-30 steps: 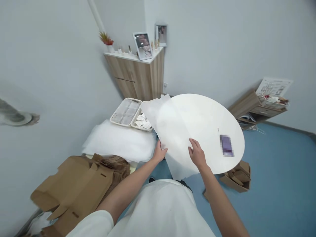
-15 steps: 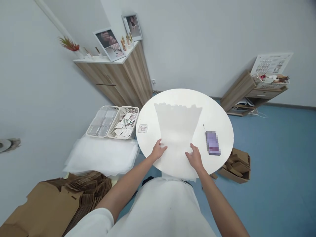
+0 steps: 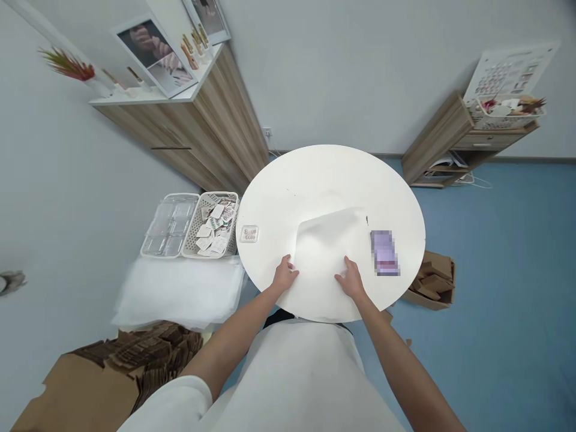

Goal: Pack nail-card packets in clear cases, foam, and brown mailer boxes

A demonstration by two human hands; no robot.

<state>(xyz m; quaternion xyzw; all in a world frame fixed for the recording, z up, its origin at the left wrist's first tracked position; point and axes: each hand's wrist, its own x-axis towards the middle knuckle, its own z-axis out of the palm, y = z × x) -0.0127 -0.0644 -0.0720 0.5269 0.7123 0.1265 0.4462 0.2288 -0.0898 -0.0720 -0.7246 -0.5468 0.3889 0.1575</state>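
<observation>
A thin, soft white sheet (image 3: 320, 255) lies over the near half of the round white table (image 3: 333, 171), its far edge raised and bowed with a grey shadow under it. My left hand (image 3: 284, 275) grips its left side, fingers curled. Opposite, my right hand (image 3: 351, 279) has the right side between thumb and fingers. White on white hides exactly where the sheet ends near me. To the right of it is a phone (image 3: 384, 253) with a blurred purple screen. A small clear case (image 3: 249, 234) rests by the table's left edge.
Left of the table stand a white basket of small cards (image 3: 216, 225), a basket of clear boxes (image 3: 171, 225), stacked white sheets (image 3: 177, 291) and flattened cardboard (image 3: 85, 384). A box of cardboard pieces (image 3: 432, 282) sits on the floor at right. Wooden cabinets (image 3: 225, 114) line the wall.
The far part of the sheet, spread high and wide before, has come down and now bows low over the table. Both hands keep their grip; the head view has shifted slightly.
</observation>
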